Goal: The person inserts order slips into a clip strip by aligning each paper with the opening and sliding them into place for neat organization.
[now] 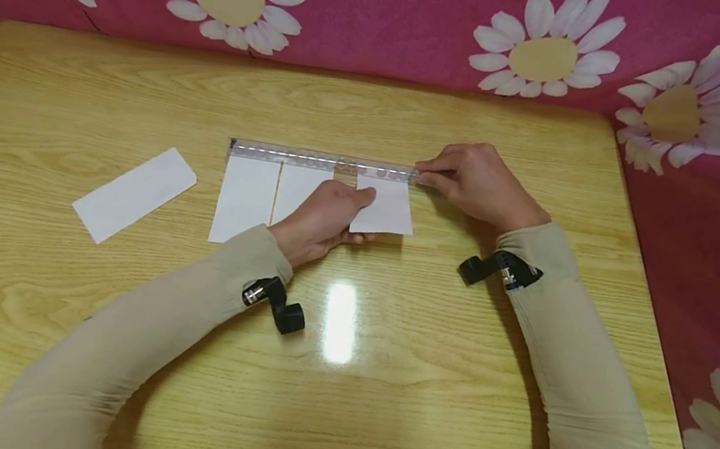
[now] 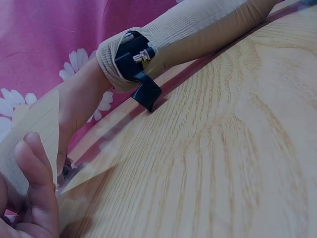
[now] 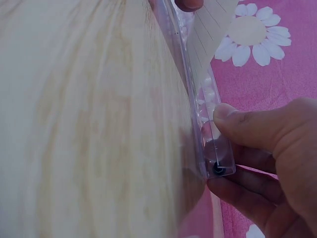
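Note:
A clear plastic strip (image 1: 314, 159), long and ruler-like with round marks along it, lies across the tops of white paper cards. My right hand (image 1: 494, 186) pinches its right end between thumb and fingers; the right wrist view shows a small dark round piece in that corner of the strip (image 3: 208, 106). My left hand (image 1: 326, 219) holds a white card (image 1: 386, 209), thumb on top and fingers beneath. This card's underside (image 2: 37, 129) carries printed lines and small boxes. Two more cards, a left one (image 1: 246, 200) and a middle one (image 1: 302, 189), hang side by side below the strip, the middle one partly hidden by my hand.
A loose white card (image 1: 134, 195) lies slanted on the wooden table (image 1: 374, 413) to the left. Behind the table and along its right side hangs a pink cloth (image 1: 392, 12) with large daisies. Black straps (image 1: 290, 315) dangle from both sleeves.

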{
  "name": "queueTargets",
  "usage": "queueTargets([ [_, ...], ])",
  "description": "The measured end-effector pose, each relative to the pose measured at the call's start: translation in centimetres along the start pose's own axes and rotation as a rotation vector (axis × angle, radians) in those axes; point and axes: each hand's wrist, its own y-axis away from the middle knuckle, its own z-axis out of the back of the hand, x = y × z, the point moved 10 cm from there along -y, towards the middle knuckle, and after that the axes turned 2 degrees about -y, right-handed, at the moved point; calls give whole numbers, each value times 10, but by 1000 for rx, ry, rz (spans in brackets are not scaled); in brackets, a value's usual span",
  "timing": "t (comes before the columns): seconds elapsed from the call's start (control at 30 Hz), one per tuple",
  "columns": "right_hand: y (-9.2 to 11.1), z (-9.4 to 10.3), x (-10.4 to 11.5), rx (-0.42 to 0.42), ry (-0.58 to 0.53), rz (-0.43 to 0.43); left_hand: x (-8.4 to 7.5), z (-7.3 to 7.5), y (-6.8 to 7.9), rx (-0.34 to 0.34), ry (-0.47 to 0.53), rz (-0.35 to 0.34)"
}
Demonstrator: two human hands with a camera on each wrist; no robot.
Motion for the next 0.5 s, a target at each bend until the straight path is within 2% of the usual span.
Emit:
queueTargets([
  [0.5,1,1,3,4,3,17,0,3,3,-10,-9,9],
])
